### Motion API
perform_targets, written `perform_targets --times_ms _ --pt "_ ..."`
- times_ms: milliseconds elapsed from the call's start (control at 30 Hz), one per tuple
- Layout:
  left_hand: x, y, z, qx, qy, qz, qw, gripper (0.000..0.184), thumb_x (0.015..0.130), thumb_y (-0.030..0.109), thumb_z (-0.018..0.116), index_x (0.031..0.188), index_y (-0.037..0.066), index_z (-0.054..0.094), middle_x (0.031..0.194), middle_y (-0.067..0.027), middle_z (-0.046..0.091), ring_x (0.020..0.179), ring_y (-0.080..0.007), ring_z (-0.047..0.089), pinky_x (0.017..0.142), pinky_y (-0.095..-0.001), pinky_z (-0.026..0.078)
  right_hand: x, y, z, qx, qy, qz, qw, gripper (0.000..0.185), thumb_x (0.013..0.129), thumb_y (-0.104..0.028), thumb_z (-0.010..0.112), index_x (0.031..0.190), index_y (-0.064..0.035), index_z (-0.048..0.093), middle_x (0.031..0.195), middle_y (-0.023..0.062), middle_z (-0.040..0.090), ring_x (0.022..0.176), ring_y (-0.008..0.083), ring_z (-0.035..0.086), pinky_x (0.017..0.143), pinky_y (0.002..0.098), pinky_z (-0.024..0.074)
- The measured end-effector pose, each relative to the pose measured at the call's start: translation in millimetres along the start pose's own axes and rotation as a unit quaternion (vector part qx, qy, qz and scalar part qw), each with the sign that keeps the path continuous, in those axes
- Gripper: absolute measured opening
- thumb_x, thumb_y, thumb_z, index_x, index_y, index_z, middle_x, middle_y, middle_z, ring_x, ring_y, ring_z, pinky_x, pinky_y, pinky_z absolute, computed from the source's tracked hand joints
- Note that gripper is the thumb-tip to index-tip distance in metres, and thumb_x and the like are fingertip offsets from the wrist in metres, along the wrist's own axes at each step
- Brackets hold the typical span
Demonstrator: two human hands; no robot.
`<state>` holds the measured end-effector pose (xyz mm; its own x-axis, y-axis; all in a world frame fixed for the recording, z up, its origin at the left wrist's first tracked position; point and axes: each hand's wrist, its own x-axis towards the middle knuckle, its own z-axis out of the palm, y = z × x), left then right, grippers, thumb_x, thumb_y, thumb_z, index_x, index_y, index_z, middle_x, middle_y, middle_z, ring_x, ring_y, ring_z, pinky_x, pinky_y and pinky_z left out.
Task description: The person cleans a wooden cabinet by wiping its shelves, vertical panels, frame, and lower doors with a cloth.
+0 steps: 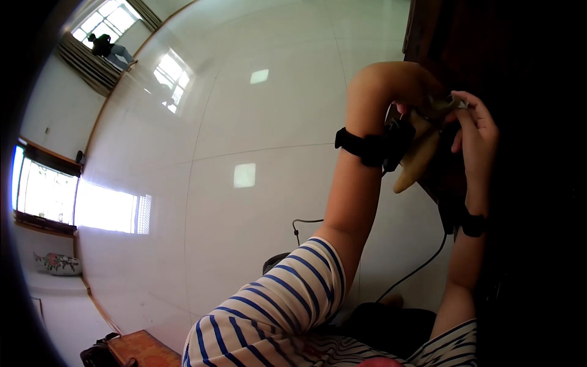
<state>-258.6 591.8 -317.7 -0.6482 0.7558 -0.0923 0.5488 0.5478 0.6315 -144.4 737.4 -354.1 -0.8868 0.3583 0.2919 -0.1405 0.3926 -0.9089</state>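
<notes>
Striped sleeve comes nearest, leading up the left arm to the left hand. Between that hand and the right hand is the cloth, a tan, soft-looking piece bunched at the top, its tapered end hanging below the left hand. The right hand seems to pinch a pale edge of it between thumb and forefinger, the other fingers loosely curled. The left hand's fingertips are lost in shadow and behind the cloth, so I cannot tell how firmly they grip, if at all.

As to progress, the cloth is up between the hands, gathered rather than spread flat; how much of the handling is done or left does not show.

The left wrist bends sharply, turning that hand toward the right one; the right forearm rises nearly straight, its fingers angled inward. Just below each hand sits a black band, the left band bulkier than the right band.

Beyond the fingertips stands dark furniture. A cable runs below the right hand. Left of the left hand stretches the glossy floor, and well apart, at its far edge, a person is near a window
</notes>
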Motion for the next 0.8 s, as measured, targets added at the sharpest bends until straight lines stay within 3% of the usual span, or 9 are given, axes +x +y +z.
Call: perform_targets --times_ms 67,133,200,333,400,533,600,667,800 --pt "7 3 1 -0.037 -0.016 0.004 0.999 0.040 0.083 0.009 0.049 0.121 0.017 0.059 0.081 -0.0074 0.067 0.064 -0.0151 0.063 0.055 -0.0238 0.049 5 1 -3 0.084 0.023 -0.049 0.995 0.024 0.093 -0.014 0.049 0.112 -0.0056 0.060 0.088 0.0053 0.064 0.064 0.0112 0.063 0.051 0.0189 0.0442" --pt "18 3 6 0.026 -0.036 -0.035 0.998 0.031 0.085 0.013 0.052 0.113 0.014 0.063 0.076 -0.0070 0.067 0.061 -0.0141 0.063 0.053 -0.0235 0.049 9 1 3 0.161 0.052 -0.074 0.983 0.025 0.093 -0.014 0.049 0.114 -0.0047 0.059 0.091 0.0068 0.064 0.070 0.0130 0.064 0.054 0.0203 0.0476" --pt "21 2 13 0.144 -0.081 0.030 0.986 0.021 0.084 0.021 0.059 0.098 0.007 0.064 0.075 -0.0077 0.067 0.058 -0.0141 0.062 0.051 -0.0229 0.048 8 9 -5 0.272 0.074 -0.116 0.952 0.026 0.093 -0.014 0.049 0.116 -0.0020 0.056 0.099 0.0102 0.062 0.084 0.0184 0.065 0.065 0.0283 0.0571" --pt "13 13 11 0.015 -0.091 -0.056 0.994 0.024 0.082 0.024 0.061 0.094 0.004 0.065 0.071 -0.0059 0.066 0.057 -0.0165 0.061 0.052 -0.0253 0.048 3 -9 -14 0.243 0.128 -0.189 0.943 0.028 0.092 -0.007 0.045 0.117 0.0031 0.053 0.104 0.0141 0.061 0.084 0.0214 0.065 0.071 0.0315 0.0568" --pt "14 10 13 -0.013 -0.094 -0.052 0.994 0.027 0.081 0.023 0.062 0.102 0.005 0.064 0.076 -0.0069 0.068 0.062 -0.0184 0.064 0.057 -0.0255 0.052 1 -10 -18 0.212 0.205 -0.309 0.904 0.027 0.091 -0.005 0.046 0.116 0.0047 0.053 0.100 0.0151 0.063 0.083 0.0216 0.066 0.073 0.0318 0.0566" --pt "17 2 20 -0.124 -0.131 0.015 0.983 0.033 0.082 0.025 0.061 0.110 0.008 0.061 0.078 -0.0104 0.069 0.067 -0.0202 0.067 0.062 -0.0285 0.055 -5 -14 -24 0.141 0.311 -0.419 0.842 0.027 0.088 0.001 0.045 0.113 0.0078 0.053 0.099 0.0196 0.063 0.084 0.0251 0.066 0.075 0.0320 0.0574" --pt "15 2 30 -0.160 -0.135 0.046 0.977 0.035 0.083 0.026 0.061 0.114 0.009 0.061 0.077 -0.0117 0.068 0.068 -0.0208 0.068 0.063 -0.0295 0.055 -12 -11 -25 0.090 0.356 -0.434 0.823 0.028 0.087 0.004 0.042 0.112 0.0092 0.052 0.099 0.0214 0.063 0.084 0.0264 0.066 0.075 0.0319 0.0583" --pt "9 2 40 -0.148 -0.123 0.062 0.979 0.034 0.089 0.031 0.054 0.115 0.009 0.059 0.077 -0.0132 0.068 0.064 -0.0217 0.068 0.060 -0.0270 0.055 -17 0 -29 0.107 0.327 -0.452 0.823 0.025 0.087 0.006 0.047 0.111 0.0077 0.052 0.101 0.0187 0.061 0.084 0.0216 0.065 0.073 0.0303 0.0579" --pt "17 13 56 -0.103 -0.139 0.059 0.983 0.044 0.086 0.036 0.060 0.117 0.006 0.056 0.077 -0.0139 0.068 0.065 -0.0215 0.069 0.061 -0.0274 0.055 -16 13 -29 0.107 0.312 -0.436 0.838 0.025 0.086 0.008 0.046 0.110 0.0082 0.052 0.103 0.0193 0.061 0.086 0.0209 0.064 0.075 0.0293 0.0572"
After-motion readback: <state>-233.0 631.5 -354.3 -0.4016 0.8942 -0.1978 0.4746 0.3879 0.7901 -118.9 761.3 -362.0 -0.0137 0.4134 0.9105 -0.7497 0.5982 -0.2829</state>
